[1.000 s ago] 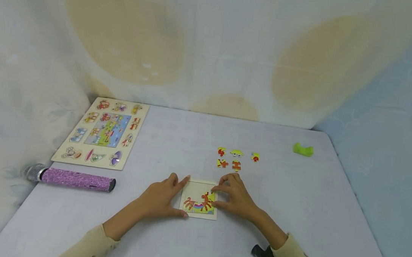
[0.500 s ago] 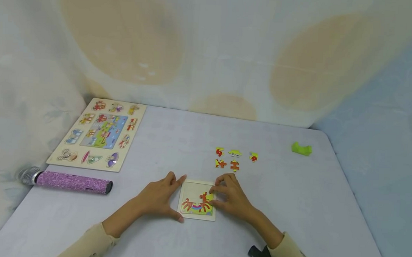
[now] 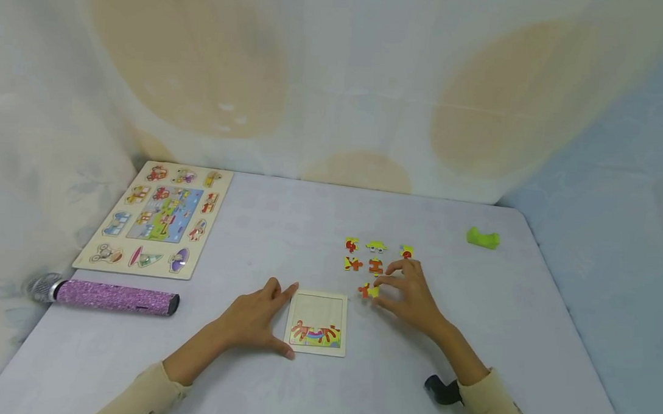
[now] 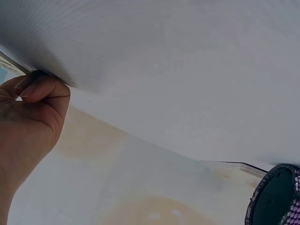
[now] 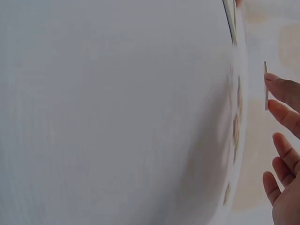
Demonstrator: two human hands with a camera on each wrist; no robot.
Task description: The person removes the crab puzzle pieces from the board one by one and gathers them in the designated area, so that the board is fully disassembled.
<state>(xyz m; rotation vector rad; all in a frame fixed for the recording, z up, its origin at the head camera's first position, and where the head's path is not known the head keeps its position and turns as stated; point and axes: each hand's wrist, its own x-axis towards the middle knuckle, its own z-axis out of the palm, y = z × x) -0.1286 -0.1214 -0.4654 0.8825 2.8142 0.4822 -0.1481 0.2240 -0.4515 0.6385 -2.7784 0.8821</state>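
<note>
A small square puzzle tray [image 3: 321, 309] lies on the table, its bottom row filled with pieces that show red legs and a rainbow. My left hand [image 3: 253, 319] holds the tray's left side between thumb and index finger, at the two left corners. To the tray's upper right, my right hand [image 3: 413, 298] pinches a red and yellow puzzle piece [image 3: 368, 290]. That piece appears edge-on in the right wrist view, off the table. Beyond it lie several loose puzzle pieces [image 3: 353, 264] in two rows. Most of the tray is out of the left wrist view.
A larger wooden picture puzzle board [image 3: 212, 227] lies at the back left. In front of it is a purple glittery microphone [image 3: 117, 297]. A green object [image 3: 483, 238] sits at the back right. Something black [image 3: 442, 390] is at my right wrist.
My right hand has taken the red and yellow puzzle piece out of the tray and carried it up and right toward the loose pieces. My left hand stays at the tray.
</note>
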